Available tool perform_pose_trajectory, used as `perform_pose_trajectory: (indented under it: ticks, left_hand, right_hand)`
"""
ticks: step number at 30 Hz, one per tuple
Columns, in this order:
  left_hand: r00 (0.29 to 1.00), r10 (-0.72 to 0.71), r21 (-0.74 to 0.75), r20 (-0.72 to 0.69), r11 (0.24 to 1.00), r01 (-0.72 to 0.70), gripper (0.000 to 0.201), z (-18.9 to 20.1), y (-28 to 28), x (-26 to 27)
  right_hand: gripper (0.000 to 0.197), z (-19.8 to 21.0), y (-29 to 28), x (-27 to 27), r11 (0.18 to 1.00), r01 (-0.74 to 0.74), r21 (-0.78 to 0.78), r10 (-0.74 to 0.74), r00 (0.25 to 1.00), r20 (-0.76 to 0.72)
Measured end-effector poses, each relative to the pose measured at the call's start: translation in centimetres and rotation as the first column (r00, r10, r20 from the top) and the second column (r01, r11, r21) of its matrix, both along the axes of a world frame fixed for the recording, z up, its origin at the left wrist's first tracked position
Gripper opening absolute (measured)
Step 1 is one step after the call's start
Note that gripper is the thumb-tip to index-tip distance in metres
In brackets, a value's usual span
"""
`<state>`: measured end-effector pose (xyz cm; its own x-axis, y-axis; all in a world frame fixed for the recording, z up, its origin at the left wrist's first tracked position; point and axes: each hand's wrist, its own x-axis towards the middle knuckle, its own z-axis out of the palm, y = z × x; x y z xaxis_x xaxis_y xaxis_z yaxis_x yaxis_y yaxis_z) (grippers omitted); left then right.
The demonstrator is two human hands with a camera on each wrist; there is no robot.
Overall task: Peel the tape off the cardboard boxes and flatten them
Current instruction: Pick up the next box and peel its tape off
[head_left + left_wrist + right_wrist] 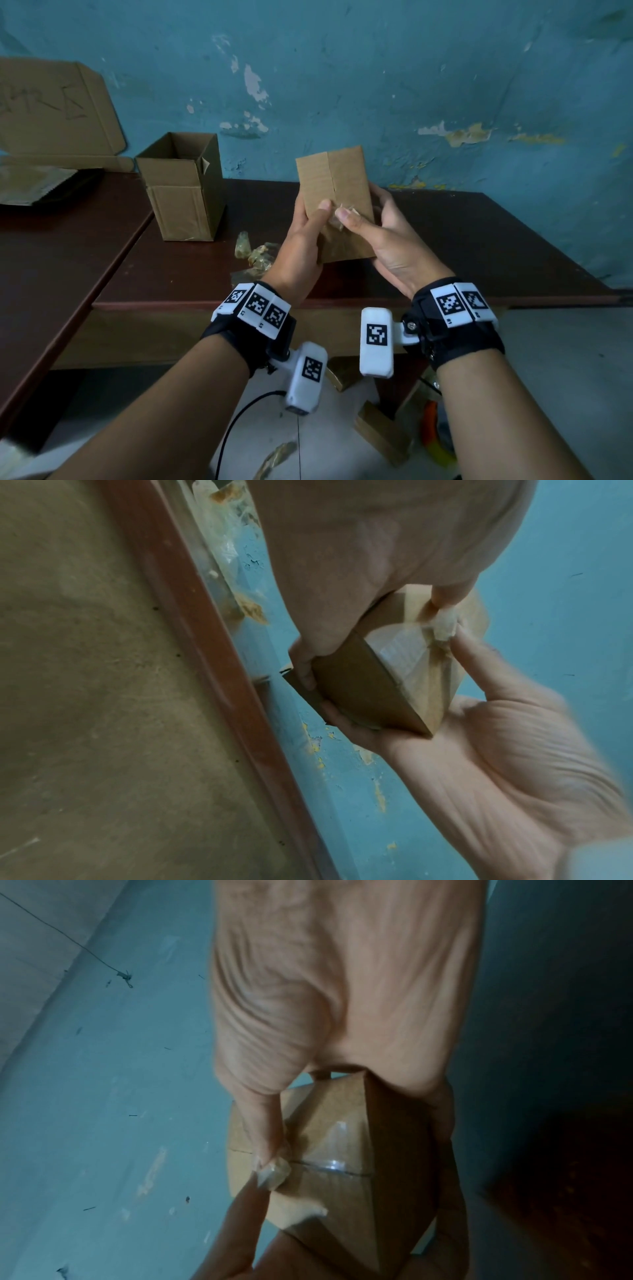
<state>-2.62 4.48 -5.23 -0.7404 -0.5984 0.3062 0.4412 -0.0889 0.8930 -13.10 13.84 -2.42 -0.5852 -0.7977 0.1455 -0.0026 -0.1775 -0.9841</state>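
We've got the small box up in the air over the table's front edge, left hand and right hand wrapped round it; both thumbs nip the crumpled tape; light, crushable card, so grip the edges.

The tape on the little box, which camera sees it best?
The left wrist view: the clear tape shines across the small cardboard box, its crumpled end between both thumbs. The right wrist view is blurrier; the head view shows only the crumpled bit.
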Motion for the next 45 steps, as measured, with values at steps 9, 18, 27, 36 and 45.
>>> perform_pose_trajectory:
  ticks: [9,18,27,36,45]
  left_hand:
    - [0.999,-0.038,0.051,-0.005,0.998,0.038,0.063,0.0,-0.6,-0.1]
    - [0.998,-0.069,0.055,-0.015,0.996,0.069,0.076,0.1,-1.3,0.0]
    - [0.995,-0.082,0.032,-0.054,0.996,0.084,0.081,-0.2,-1.5,0.1]
    - [0.996,-0.073,0.008,-0.043,0.997,0.073,0.08,-0.1,-1.0,0.0]
    - [0.997,-0.073,0.032,-0.026,0.997,0.074,0.077,-0.1,-1.1,0.0]
  right_hand:
    - [0.085,-0.3,0.3,-0.4,0.997,-0.073,0.007,0.073,0.997,-0.018]
    - [0.069,-0.2,-0.4,0.3,0.994,-0.069,-0.081,0.08,0.988,0.134]
    - [0.061,-0.3,-0.2,0.0,0.998,-0.034,-0.046,0.037,0.996,0.076]
    - [0.071,-0.5,-0.3,-0.4,0.999,0.004,-0.05,-0.002,1.0,0.029]
    - [0.074,-0.4,-0.4,0.1,0.999,0.019,-0.042,-0.019,1.0,0.012]
